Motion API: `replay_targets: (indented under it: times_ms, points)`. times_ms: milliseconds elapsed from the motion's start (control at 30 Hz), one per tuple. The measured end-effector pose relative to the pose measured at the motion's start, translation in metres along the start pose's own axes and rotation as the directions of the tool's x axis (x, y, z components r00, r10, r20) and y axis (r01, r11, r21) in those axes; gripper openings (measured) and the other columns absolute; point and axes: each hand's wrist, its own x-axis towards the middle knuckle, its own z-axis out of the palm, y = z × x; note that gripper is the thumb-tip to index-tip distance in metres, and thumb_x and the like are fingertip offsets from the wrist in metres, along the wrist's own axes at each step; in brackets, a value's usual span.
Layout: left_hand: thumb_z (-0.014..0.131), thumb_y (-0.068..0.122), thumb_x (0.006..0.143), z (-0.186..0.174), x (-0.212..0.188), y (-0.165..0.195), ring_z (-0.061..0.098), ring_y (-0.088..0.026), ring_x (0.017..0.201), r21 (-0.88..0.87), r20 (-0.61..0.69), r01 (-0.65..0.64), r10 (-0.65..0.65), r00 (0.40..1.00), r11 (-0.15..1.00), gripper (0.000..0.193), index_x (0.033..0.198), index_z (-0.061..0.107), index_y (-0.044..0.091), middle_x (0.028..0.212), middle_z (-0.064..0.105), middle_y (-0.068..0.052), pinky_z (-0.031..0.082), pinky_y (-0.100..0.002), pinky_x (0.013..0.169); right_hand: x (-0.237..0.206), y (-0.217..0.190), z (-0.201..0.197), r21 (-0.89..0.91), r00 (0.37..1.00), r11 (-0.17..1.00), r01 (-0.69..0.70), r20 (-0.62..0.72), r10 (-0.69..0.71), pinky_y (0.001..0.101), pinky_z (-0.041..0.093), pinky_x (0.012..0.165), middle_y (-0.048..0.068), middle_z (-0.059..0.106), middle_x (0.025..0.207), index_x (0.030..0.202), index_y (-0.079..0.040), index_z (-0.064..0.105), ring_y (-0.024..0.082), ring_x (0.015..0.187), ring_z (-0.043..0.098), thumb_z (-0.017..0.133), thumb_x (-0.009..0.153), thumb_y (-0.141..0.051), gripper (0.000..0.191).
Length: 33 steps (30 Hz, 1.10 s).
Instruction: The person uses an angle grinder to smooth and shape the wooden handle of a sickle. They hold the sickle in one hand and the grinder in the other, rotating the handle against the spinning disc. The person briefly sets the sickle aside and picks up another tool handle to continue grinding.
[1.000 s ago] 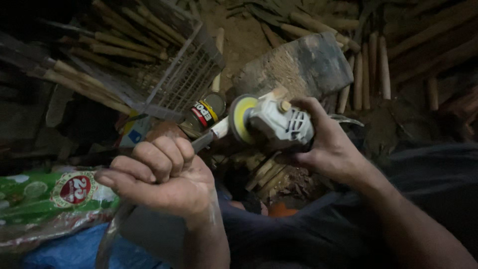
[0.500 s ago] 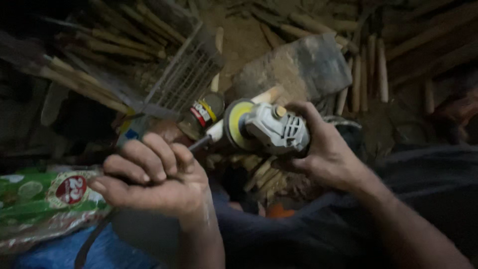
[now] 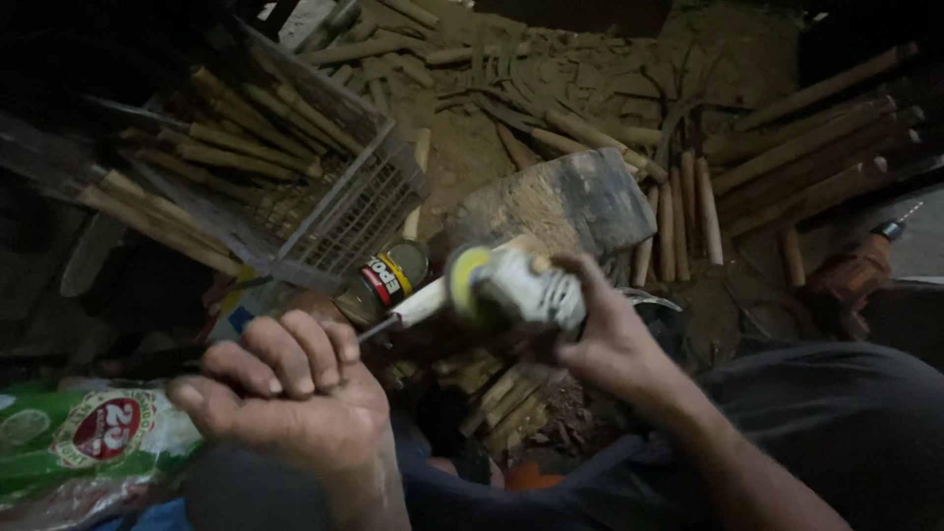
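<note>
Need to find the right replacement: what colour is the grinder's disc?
Yellow-green, on the grinder in the right hand; head view.

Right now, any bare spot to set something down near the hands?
Bare dirt between wire basket and wood block. Crowded elsewhere: dowels right of the block, scraps beneath left hand and right hand gripping the grinder.

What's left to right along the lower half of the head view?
Green bag → left hand gripping a thin rod → grinder → right hand → dark block lies behind these, farther up → orange drill at the right edge.
</note>
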Motion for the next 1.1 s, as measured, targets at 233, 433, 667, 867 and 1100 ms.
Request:
replay_targets:
  times_ms: [233,433,667,867,1100]
  points:
    - [0.052,0.057,0.113,-0.002,0.008,0.005,0.03,-0.012,0.05,-0.008,-0.003,0.025,-0.025,1.0,1.0,0.057,0.078,0.035,0.015,0.059,0.03,0.001,0.033,-0.03,0.05,0.005,0.0,-0.023,-0.601,0.96,0.799,-0.001,-0.223,-0.167,0.0458,0.056,0.109,0.015,0.059,0.137,0.148,-0.012,0.038,0.028,0.131,0.06,0.093,0.064,-0.021,0.1]
    - [0.052,0.055,0.114,-0.006,0.005,0.001,0.026,-0.01,0.05,-0.01,0.017,0.006,-0.006,1.0,1.0,0.053,0.081,0.032,0.018,0.061,0.028,0.003,0.029,-0.028,0.045,-0.007,-0.009,-0.001,-0.6,0.978,0.799,0.041,-0.14,-0.156,0.0434,0.055,0.109,0.014,0.063,0.133,0.147,-0.013,0.039,0.028,0.126,0.064,0.091,0.065,-0.015,0.098]
    - [0.049,0.054,0.115,-0.006,0.001,0.0,0.024,-0.009,0.048,-0.039,0.109,0.02,-0.016,0.994,0.999,0.055,0.08,0.033,0.016,0.06,0.029,0.002,0.025,-0.026,0.043,-0.015,-0.012,0.006,-0.595,0.983,0.792,0.133,-0.023,-0.183,0.0439,0.057,0.109,0.014,0.06,0.138,0.144,-0.012,0.042,0.028,0.128,0.063,0.091,0.067,-0.015,0.091]
    - [0.048,0.054,0.116,-0.007,0.004,-0.001,0.024,-0.009,0.048,-0.098,0.148,0.06,-0.045,0.988,0.993,0.054,0.08,0.036,0.016,0.06,0.029,0.003,0.025,-0.025,0.044,-0.009,-0.022,0.003,-0.66,0.978,0.751,-0.001,-0.158,-0.138,0.0469,0.056,0.108,0.014,0.058,0.14,0.147,-0.014,0.04,0.029,0.129,0.06,0.093,0.063,-0.016,0.099]
    - [0.047,0.052,0.117,-0.003,0.0,0.001,0.023,-0.009,0.049,-0.097,0.151,0.079,-0.063,0.986,0.992,0.052,0.081,0.037,0.015,0.06,0.028,0.002,0.025,-0.027,0.044,-0.021,-0.016,0.011,-0.601,0.992,0.791,0.115,0.022,-0.127,0.0441,0.058,0.107,0.009,0.062,0.137,0.15,-0.017,0.041,0.026,0.124,0.066,0.094,0.059,-0.018,0.105]
